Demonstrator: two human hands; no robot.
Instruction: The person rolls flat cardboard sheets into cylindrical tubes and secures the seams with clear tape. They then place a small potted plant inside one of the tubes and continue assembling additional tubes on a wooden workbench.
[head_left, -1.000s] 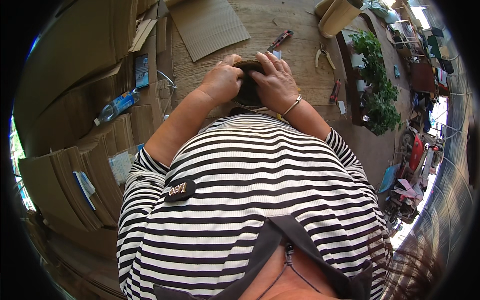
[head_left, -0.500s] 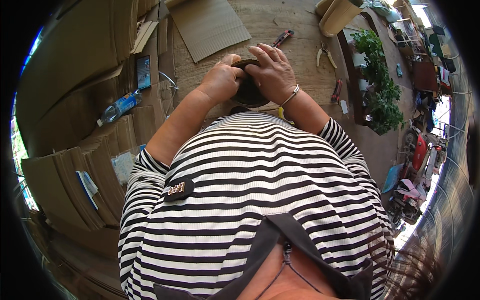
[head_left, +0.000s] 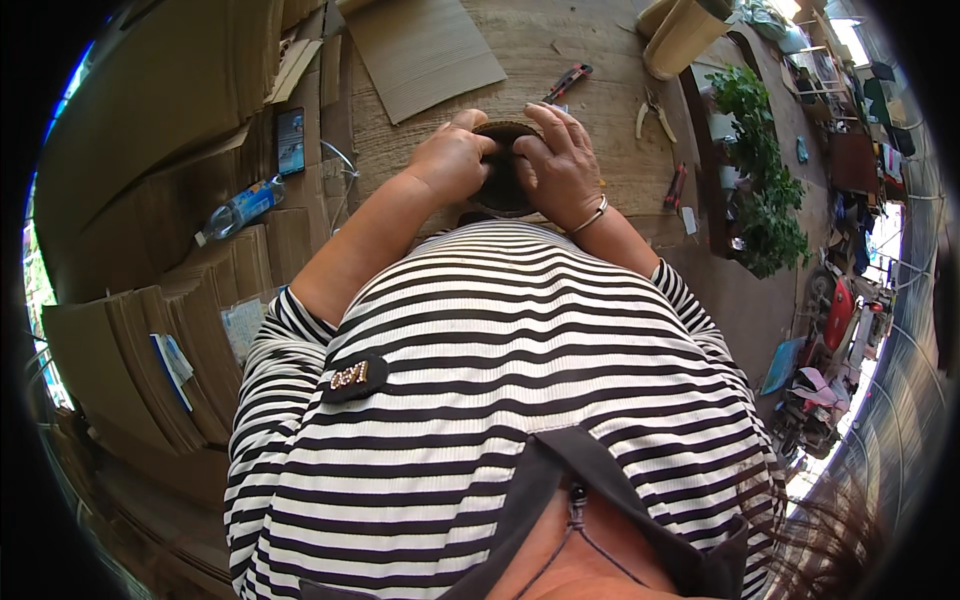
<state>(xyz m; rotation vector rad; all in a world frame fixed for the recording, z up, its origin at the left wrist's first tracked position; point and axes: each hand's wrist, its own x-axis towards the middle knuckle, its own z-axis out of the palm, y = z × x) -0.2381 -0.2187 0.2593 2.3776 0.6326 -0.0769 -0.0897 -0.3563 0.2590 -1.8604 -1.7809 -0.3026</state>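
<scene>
Close in front of my body stands a round, open-topped cardboard tube [head_left: 503, 200] with a dark inside and a corrugated rim. My left hand [head_left: 452, 160] grips its left wall, thumb and fingers closed over the rim. At the right wall my right hand [head_left: 562, 165] pinches the rim, thumb inside and fingers outside. The fingertips on the outer side are partly hidden. Just beyond the tube, a red-and-black utility knife [head_left: 568, 83] lies on the wooden table [head_left: 610, 130]. A flat sheet of corrugated cardboard [head_left: 425, 55] lies at the far left of the tube.
To the right lie pliers [head_left: 655, 118] and a second red cutter [head_left: 676, 186]. A tan cardboard roll [head_left: 685, 40] stands at the far right, near a green plant [head_left: 755, 170]. On the left are stacked cardboard [head_left: 130, 370], a phone [head_left: 290, 140] and a plastic bottle [head_left: 240, 212].
My right hand has moved a little to the right, off the tube's opening and onto its right wall. More of the dark inside shows. The left hand stays on the left wall.
</scene>
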